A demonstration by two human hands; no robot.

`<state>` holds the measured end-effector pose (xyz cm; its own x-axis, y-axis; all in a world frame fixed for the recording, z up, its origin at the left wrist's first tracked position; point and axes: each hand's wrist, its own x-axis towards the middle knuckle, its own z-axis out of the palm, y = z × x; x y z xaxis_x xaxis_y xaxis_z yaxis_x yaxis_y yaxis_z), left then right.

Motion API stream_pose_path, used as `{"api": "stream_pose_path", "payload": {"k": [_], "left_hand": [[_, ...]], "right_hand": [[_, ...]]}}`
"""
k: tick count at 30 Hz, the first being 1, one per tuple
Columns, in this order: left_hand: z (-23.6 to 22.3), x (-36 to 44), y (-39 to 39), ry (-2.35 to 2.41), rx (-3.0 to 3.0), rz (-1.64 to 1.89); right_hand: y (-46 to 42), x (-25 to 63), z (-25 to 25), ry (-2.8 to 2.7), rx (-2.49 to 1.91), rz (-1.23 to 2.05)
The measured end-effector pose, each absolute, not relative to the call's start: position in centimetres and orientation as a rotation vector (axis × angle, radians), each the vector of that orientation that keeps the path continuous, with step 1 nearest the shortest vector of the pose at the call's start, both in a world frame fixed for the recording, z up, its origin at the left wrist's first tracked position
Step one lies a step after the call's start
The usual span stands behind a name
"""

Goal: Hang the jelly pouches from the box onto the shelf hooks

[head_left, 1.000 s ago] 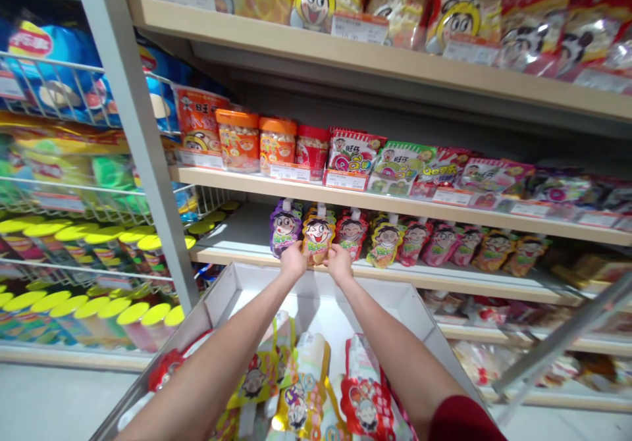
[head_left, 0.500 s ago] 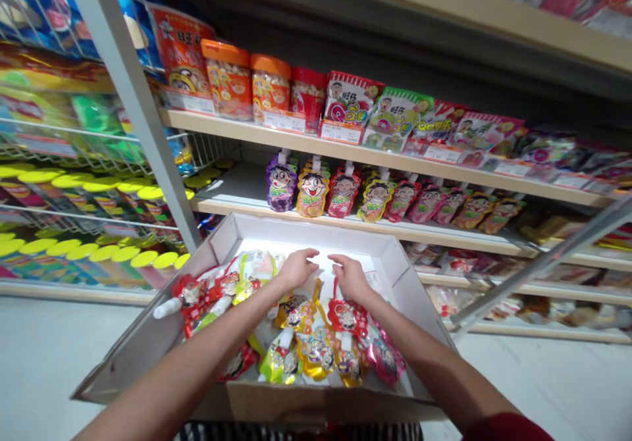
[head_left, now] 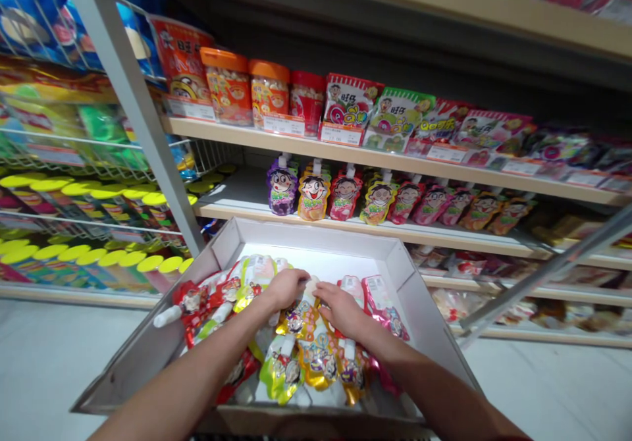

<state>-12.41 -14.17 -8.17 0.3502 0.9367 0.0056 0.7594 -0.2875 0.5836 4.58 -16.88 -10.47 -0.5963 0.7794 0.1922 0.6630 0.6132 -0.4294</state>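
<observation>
A white-lined cardboard box (head_left: 316,235) holds several shiny drink pouches with cartoon faces, lying flat in different directions. Over its middle, my left hand (head_left: 287,288) has its fingers curled at the pale end of a gold pouch (head_left: 316,345). From the other side, my right hand (head_left: 342,306) closes its bent fingers on that end too; its grip is partly hidden. Close by lie a yellow-green pouch (head_left: 282,370) with a white spout and a pink pouch (head_left: 388,306). Red pouches (head_left: 192,301) fill the left side, one with its spout pointing at the box wall.
Behind the box, a row of spouted pouches (head_left: 313,194) stands upright on a shelf (head_left: 247,209). Orange-lidded jars (head_left: 226,85) and candy bags (head_left: 349,102) line the shelf above. A grey post (head_left: 131,92) rises at left, beside wire racks with yellow-lidded canisters (head_left: 83,263). A metal bar (head_left: 548,266) slants at right.
Both hands have come down from above the pouches onto the gold pouch's end, their fingers now bent inward. The view has shifted slightly.
</observation>
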Motion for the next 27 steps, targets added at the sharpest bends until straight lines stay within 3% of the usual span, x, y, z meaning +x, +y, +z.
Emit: {"api": "stream_pose_path", "payload": {"k": [17, 27], "left_hand": [[-7.7, -12.5, -14.3, 1.454, 2.201, 0.413], [-7.8, -12.6, -14.1, 1.466, 2.193, 0.435]], "right_hand": [[-17.0, 4.2, -10.0, -2.602, -1.072, 0.307], [-17.0, 3.6, -10.4, -2.623, -1.067, 0.042]]}}
